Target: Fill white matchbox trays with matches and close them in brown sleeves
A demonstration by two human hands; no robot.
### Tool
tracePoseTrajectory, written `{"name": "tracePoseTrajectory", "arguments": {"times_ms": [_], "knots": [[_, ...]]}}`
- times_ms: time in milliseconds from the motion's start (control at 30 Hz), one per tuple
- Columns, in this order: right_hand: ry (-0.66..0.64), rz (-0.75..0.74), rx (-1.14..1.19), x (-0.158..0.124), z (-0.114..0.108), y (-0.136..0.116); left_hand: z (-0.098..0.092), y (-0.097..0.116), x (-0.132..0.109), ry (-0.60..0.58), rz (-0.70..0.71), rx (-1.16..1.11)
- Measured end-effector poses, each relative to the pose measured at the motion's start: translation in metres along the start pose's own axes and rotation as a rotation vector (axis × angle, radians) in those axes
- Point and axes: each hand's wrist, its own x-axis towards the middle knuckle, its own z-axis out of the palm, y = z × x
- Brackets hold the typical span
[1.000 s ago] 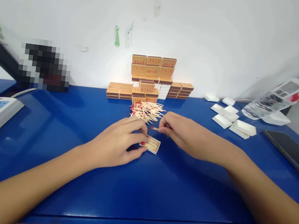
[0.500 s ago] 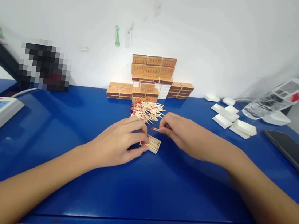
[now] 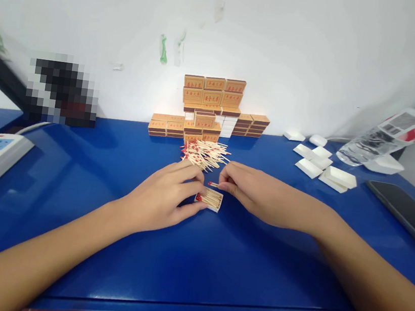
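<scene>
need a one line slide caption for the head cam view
Left hand steadies a small tray of matches while right hand pinches one match beside it, on a blue table.

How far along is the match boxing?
Done: closed boxes stacked at the wall. In hand: left hand steadies an open tray partly filled with matches; right hand pinches one match just above it. Left: a loose match pile and empty white trays to the right.

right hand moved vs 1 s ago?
Yes. The right hand with its match has dropped slightly toward the camera, closer to the open tray; the loose match pile sits where it was.
</scene>
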Motion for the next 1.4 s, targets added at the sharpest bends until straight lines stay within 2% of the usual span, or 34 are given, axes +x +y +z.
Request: {"name": "tracePoseTrajectory", "arguments": {"times_ms": [233, 400, 667, 867, 1033, 1400], "knots": [[-0.003, -0.020, -0.056, 0.004, 0.012, 0.000, -0.001, -0.001, 0.001, -0.007, 0.025, 0.026], [0.028, 0.001, -0.241, 0.007, 0.021, -0.006, -0.002, -0.001, 0.001, -0.040, 0.006, 0.006], [0.094, -0.038, -0.537, 0.013, 0.031, -0.007, -0.002, -0.002, 0.001, -0.004, 0.034, 0.027], [0.104, -0.028, -0.403, 0.014, 0.024, -0.014, -0.002, -0.001, 0.001, 0.028, 0.045, 0.091], [0.160, -0.052, -0.305, 0.012, 0.019, -0.008, -0.002, -0.001, 0.001, 0.035, 0.054, 0.109], [0.250, -0.036, -0.252, 0.009, 0.016, -0.006, -0.001, -0.002, 0.001, 0.035, 0.054, 0.136]]}}
